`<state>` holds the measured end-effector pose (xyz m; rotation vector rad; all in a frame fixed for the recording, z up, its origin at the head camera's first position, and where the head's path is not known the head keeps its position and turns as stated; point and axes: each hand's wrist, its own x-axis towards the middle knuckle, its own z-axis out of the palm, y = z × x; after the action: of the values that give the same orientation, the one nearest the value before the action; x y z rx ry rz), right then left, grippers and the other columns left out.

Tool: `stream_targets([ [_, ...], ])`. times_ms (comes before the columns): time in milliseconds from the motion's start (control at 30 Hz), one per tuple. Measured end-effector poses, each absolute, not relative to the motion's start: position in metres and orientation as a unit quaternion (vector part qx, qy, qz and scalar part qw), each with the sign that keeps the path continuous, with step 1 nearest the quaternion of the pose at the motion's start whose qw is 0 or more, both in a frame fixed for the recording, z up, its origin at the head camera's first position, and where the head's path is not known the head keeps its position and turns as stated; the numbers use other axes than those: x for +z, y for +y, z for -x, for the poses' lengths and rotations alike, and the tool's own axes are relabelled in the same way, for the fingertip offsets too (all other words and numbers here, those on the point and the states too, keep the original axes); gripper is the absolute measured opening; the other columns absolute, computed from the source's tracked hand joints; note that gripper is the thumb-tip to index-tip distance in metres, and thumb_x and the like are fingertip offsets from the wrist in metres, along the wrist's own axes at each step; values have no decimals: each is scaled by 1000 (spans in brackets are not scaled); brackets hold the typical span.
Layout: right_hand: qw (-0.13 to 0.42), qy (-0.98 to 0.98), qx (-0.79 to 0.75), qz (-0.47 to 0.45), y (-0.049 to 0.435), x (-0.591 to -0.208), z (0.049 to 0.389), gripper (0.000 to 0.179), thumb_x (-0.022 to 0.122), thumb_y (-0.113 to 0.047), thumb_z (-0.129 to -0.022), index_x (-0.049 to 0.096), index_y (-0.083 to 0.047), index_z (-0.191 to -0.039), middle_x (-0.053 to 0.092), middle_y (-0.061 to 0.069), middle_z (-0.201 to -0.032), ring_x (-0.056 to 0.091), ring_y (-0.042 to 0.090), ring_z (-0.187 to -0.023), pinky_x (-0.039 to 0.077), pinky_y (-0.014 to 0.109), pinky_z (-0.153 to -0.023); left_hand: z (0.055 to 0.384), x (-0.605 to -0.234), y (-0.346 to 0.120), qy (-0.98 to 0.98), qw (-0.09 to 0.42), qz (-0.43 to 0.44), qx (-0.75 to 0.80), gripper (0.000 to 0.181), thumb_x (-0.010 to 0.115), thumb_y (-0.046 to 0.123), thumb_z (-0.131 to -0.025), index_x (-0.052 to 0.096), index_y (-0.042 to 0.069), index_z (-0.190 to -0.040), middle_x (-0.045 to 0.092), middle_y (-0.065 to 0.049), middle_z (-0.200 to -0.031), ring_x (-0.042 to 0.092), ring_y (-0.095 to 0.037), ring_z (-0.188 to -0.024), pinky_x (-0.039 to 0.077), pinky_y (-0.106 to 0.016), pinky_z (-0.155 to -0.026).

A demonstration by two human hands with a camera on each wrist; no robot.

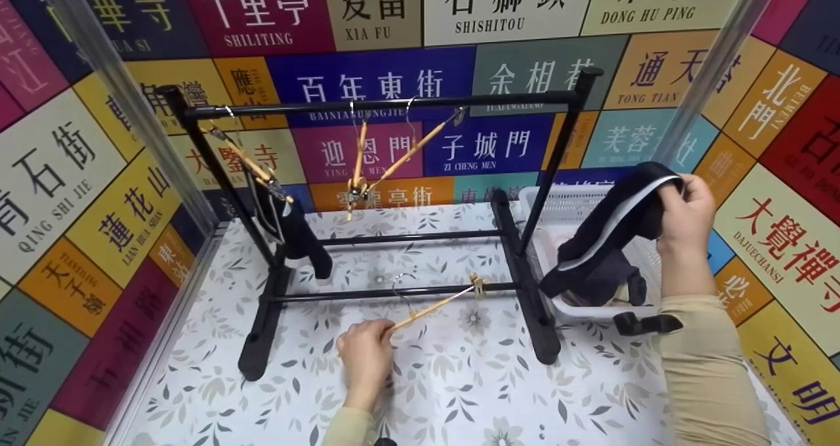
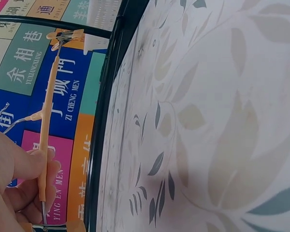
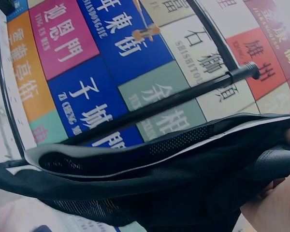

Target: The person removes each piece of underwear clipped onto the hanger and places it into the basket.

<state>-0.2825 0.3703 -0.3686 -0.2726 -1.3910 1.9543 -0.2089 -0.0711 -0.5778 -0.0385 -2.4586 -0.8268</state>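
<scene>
Pinching a wooden hanger, the left hand has its grip closed, the right hand clutching a black garment.

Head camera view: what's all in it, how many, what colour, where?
Rack: 1, black, centre
Hangers: 4, light brown, three on rack, one low centre
Hanging garment: 1, black, rack's left end
Held garment: 1, black with pale edging, right
Basket: 1, white, right of rack
Cloth in basket: count unclear, dark
Strip: 1, black, basket's front
Tabletop: 1, white with grey leaves, below
Wall panels: many, multicoloured, around
Corner posts: 2, greyish, left and right
Sleeves: 2, beige, bottom and right
Left hand: 1, holding low hanger
Right hand: 1, holding garment
</scene>
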Motion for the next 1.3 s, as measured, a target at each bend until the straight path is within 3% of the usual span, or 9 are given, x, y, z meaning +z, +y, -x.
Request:
stream_targets([
  [300, 363, -534, 754, 124, 388, -365, 282, 14, 73, 1, -84, 62, -3, -75, 53, 5, -79, 50, 14, -76, 45, 19, -61, 214, -577, -79, -904, 302, 18, -303, 14, 78, 4, -76, 76, 15, -84, 72, -1, -81, 61, -26, -74, 39, -49, -76],
  [700, 336, -592, 712, 173, 396, -407, 290, 18, 69, 1, -85, 65, -13, -74, 54, -2, -77, 49, 10, -75, 45, 16, -61, 214, -572, -88, -907, 294, 6, -303, 14, 79, 5, -77, 76, 15, -87, 71, -2, -81, 62, -28, -77, 38, -50, -78],
  [900, 295, -649, 671, 204, 398, -431, 291, 15, 68, -6, -89, 66, -19, -81, 57, -7, -82, 51, 8, -79, 45, 16, -67, 216, -569, -92, -907, 280, -10, -315, 15, 78, 5, -78, 77, 14, -90, 73, -2, -86, 63, -27, -81, 36, -49, -81],
  [1300, 212, -726, 608, 240, 397, -469, 287, 6, 64, -16, -95, 62, -21, -96, 55, -13, -95, 50, 4, -92, 43, 20, -83, 223, -566, -103, -903, 317, -11, -291, 14, 78, 2, -75, 76, 13, -84, 72, -4, -80, 61, -31, -73, 38, -51, -78],
])
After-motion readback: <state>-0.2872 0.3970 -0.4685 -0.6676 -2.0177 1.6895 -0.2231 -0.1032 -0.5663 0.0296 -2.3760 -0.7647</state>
